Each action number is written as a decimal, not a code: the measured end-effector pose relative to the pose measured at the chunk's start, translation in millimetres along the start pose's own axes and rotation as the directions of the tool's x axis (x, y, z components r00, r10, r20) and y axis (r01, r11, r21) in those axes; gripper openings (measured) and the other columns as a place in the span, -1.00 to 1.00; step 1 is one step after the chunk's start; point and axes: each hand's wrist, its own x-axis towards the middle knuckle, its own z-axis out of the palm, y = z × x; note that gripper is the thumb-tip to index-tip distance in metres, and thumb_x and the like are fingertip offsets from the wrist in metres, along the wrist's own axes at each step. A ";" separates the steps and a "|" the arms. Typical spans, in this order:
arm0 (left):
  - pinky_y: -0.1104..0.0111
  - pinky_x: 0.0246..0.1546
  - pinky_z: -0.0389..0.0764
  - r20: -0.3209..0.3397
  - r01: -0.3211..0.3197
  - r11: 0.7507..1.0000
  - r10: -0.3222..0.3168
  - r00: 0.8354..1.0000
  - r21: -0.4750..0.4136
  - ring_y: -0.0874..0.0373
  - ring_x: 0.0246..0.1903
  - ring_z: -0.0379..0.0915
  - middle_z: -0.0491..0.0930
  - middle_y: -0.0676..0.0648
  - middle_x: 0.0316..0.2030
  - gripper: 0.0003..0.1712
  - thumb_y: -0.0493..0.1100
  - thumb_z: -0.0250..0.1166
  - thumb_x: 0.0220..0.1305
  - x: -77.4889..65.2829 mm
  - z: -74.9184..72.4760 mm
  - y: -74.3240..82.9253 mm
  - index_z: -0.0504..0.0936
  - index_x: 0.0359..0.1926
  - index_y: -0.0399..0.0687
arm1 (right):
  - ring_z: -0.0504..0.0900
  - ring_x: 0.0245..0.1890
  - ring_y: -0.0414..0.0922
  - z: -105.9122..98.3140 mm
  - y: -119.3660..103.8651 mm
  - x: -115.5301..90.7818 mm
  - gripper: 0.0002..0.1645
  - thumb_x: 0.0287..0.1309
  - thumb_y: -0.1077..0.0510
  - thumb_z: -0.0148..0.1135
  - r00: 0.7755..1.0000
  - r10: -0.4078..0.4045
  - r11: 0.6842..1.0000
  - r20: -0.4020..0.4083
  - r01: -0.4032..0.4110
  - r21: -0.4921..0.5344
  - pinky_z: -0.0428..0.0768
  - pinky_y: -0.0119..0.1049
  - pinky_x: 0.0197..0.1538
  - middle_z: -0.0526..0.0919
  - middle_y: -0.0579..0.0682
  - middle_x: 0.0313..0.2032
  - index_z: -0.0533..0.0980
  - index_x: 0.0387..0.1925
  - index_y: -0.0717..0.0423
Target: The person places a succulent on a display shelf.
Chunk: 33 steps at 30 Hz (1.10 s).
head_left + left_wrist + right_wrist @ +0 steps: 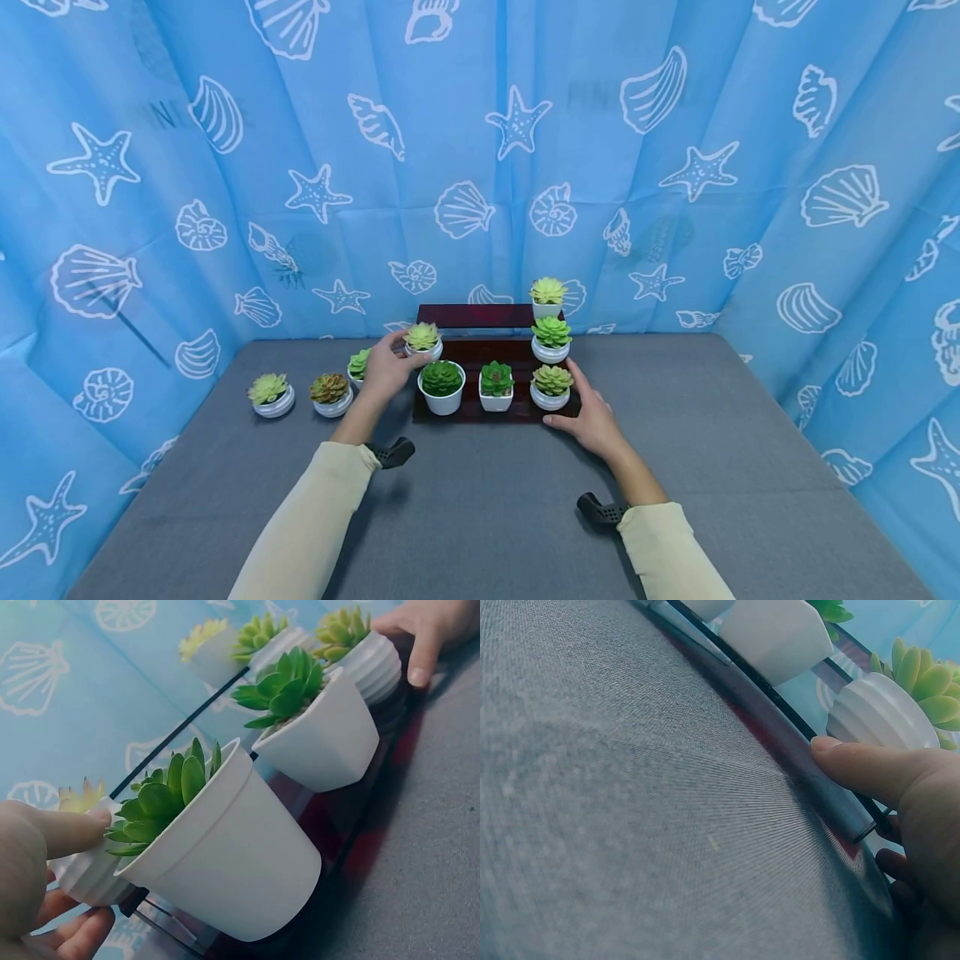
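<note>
Pale-green potted succulent [423, 337] is pinched by the left hand [386, 368], thumb opposite fingers, at the left end of the dark stand's [474, 316] middle tier. The right hand [597, 423] grips the stand's right front corner. 5 other plants [442, 403] occupy the stand; 3 more pots [274, 406] sit left of it.

blue curtain [465, 75]: hanging in folds, white shell-and-starfish print [517, 122] | grey tabletop [487, 508]: fine woven texture, below the curtain
</note>
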 end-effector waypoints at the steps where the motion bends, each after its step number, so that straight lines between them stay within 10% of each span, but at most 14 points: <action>1: 0.06 0.10 0.48 0.001 0.007 1.000 -0.007 1.000 -0.013 -0.18 0.18 0.38 0.38 -0.30 0.22 -0.20 -0.10 0.45 0.15 0.2 0.3 -0.3 0.31 0.34 -0.24 | 0.22 0.29 0.33 0.1 0.0 0.0 0.28 -0.01 -0.01 0.51 1.000 0.000 1.000 -0.001 0.000 0.000 0.14 0.37 0.23 0.33 0.30 0.31 -0.14 0.54 -0.15; 11: 0.10 0.01 0.52 -0.042 -0.022 0.999 0.024 0.999 0.033 -0.12 0.02 0.48 0.52 -0.26 0.01 -0.35 -0.12 0.47 0.11 1.3 1.7 -0.9 0.46 0.18 -0.27 | 0.22 0.29 0.31 1.7 0.1 -0.7 0.27 -0.01 0.01 0.51 1.000 0.003 1.000 -0.002 -0.003 0.008 0.13 0.36 0.24 0.33 0.29 0.32 -0.13 0.54 -0.17; 33: 0.17 -0.20 0.57 0.096 -0.170 0.940 0.148 0.984 0.296 0.04 -0.18 0.55 0.65 -0.05 -0.22 -0.57 0.01 0.44 0.16 5.0 20.2 25.2 0.64 -0.02 -0.11 | 0.20 0.30 0.33 -0.1 -0.9 -1.0 0.28 -0.01 -0.01 0.51 1.000 0.000 1.000 -0.001 0.000 0.005 0.13 0.37 0.24 0.33 0.29 0.32 -0.15 0.54 -0.16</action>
